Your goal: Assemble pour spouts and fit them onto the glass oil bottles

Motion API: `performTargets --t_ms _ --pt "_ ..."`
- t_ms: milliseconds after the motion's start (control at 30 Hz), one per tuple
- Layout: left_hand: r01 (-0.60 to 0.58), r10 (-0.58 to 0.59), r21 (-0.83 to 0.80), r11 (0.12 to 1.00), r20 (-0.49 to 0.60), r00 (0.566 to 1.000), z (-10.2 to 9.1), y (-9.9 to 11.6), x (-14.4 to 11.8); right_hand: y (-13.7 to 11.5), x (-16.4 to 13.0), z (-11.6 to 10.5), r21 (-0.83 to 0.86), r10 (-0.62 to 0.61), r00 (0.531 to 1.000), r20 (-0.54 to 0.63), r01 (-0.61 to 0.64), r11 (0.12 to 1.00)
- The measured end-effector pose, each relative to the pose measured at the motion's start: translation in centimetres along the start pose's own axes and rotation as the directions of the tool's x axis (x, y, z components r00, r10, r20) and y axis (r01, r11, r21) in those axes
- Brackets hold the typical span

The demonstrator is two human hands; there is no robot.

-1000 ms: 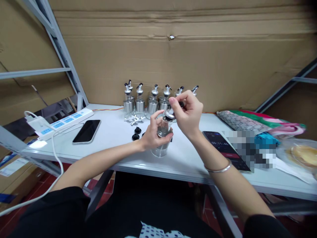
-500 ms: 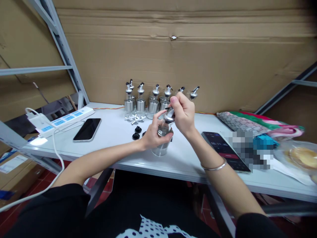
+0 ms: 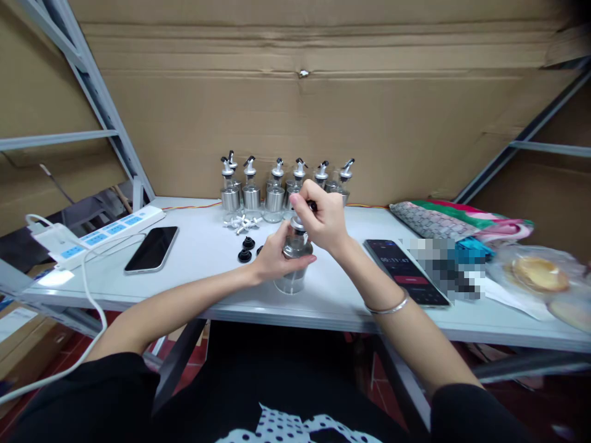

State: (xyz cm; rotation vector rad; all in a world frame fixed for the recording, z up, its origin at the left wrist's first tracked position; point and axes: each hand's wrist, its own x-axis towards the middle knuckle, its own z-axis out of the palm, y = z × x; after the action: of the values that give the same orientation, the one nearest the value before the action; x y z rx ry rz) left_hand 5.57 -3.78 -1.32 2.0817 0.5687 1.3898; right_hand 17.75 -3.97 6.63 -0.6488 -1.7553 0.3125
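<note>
A glass oil bottle [image 3: 290, 285] stands near the table's front edge, seemingly upright, with a metal band round its body. My left hand [image 3: 270, 257] is wrapped around that body from the left. On the bottle's neck sits a silver pour spout [image 3: 298, 224], and my right hand [image 3: 329, 220] is closed over it from above; a dark tip shows between the fingers. Several black ribbed stoppers [image 3: 244, 255] lie left of the bottle, partly hidden by my left hand. Behind them is a small pile of white plastic pieces [image 3: 242, 224].
Several finished-looking bottles with spouts [image 3: 252, 195] line the back by the cardboard wall. To the left lie a phone [image 3: 151, 249] and a power strip [image 3: 138, 220] with a white cable. A timer phone [image 3: 401, 271], a patterned cloth [image 3: 425, 223] and bagged food [image 3: 540, 274] occupy the right.
The view has shifted, so the scene appears further left. My right hand has turned lower over the spout, its fingers covering more of it. My left hand keeps its hold on the bottle.
</note>
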Motion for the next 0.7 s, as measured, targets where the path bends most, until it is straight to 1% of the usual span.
performTargets --t_ms 100,167,233,300,333,400,433,533,600,700 --pt "0.068 -0.068 0.013 0.998 0.041 0.997 -0.3 0.8 0.2 0.5 0.4 0.0 0.051 0.021 1.000 -0.005 -0.021 0.998" --pt "0.099 -0.100 0.017 0.995 0.037 0.994 -1.0 1.5 0.8 1.4 0.8 -0.2 0.104 0.036 0.999 -0.021 -0.034 0.994" --pt "0.087 -0.086 0.033 0.996 -0.028 0.996 -2.4 2.2 2.1 2.7 0.9 -0.5 0.176 0.071 0.992 -0.103 -0.052 0.983" --pt "0.065 -0.054 0.061 0.996 -0.158 0.986 -4.4 2.4 4.0 4.3 0.8 -0.9 0.262 0.139 0.961 -0.238 -0.075 0.962" --pt "0.055 -0.034 0.088 0.995 -0.218 0.975 -5.6 2.2 5.2 5.0 0.7 -1.1 0.285 0.182 0.941 -0.285 -0.098 0.954" --pt "0.037 0.007 0.140 0.990 -0.304 0.952 -8.0 1.2 7.6 6.5 0.3 -1.4 0.284 0.245 0.907 -0.343 -0.149 0.947" --pt "0.044 0.015 0.166 0.985 -0.340 0.940 -9.2 0.4 8.7 7.1 0.0 -1.6 0.266 0.256 0.902 -0.347 -0.168 0.949" --pt "0.078 0.055 0.271 0.959 -0.451 0.891 -11.6 -2.6 10.9 8.4 -0.7 -1.9 0.177 0.244 0.916 -0.318 -0.195 0.965" --pt "0.098 0.066 0.296 0.950 -0.498 0.865 -12.3 -4.6 11.5 8.9 -1.0 -2.1 0.093 0.216 0.924 -0.315 -0.197 0.976" --pt "0.148 0.039 0.313 0.938 -0.521 0.853 -12.2 -6.9 11.7 9.5 -1.3 -2.3 -0.061 0.151 0.946 -0.285 -0.175 0.983"
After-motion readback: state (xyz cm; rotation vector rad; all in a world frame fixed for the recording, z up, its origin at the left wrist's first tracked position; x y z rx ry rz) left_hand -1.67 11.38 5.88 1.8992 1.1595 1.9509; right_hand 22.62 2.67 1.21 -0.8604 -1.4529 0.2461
